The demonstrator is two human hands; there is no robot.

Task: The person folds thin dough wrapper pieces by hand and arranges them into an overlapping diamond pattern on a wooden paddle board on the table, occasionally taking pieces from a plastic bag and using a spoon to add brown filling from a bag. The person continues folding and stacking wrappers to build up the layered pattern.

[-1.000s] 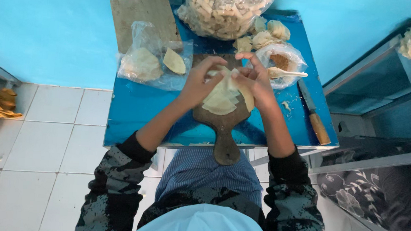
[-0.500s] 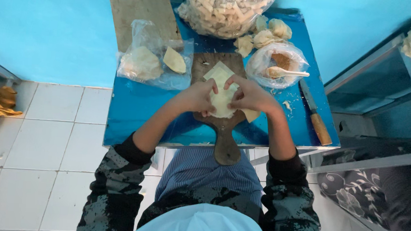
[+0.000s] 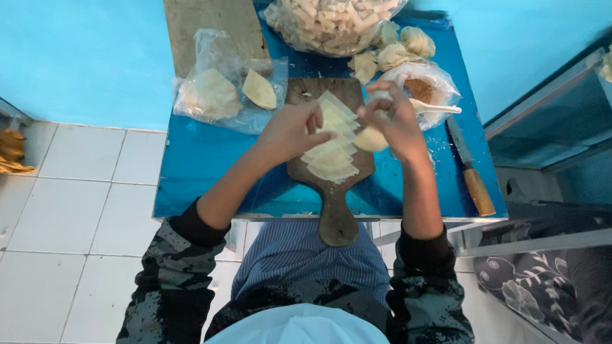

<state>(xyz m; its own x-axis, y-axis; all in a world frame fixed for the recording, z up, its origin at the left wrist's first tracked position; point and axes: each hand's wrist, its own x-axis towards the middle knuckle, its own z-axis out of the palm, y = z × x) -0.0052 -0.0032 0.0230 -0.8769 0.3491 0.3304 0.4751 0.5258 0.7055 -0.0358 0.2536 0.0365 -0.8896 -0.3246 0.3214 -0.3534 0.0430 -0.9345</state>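
Person folding pale dough wrappers at a small blue table (image 3: 199, 164), viewed from above.

From the left edge: one clear bag of wrappers (image 3: 214, 94); one paddle board (image 3: 331, 174) mid-table bearing about four overlapping flat wrappers (image 3: 330, 159), not yet folded. Left hand (image 3: 291, 131), fingers loosely curled, rests on them. Right hand (image 3: 394, 121) pinches one folded piece (image 3: 371, 138). About five finished pieces (image 3: 393, 49) lie at the back edge; one knife (image 3: 468, 169) lies by the right edge.

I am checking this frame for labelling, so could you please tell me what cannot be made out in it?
- Head view: the folded dough piece is partly covered by the right hand; whether it holds filling cannot be told.
- Big bag of pale pieces: cut off by the top edge.
- Bowl of brown filling: blurred by its plastic wrap.
- Wooden board: top hidden under dough wrappers and the left hand.
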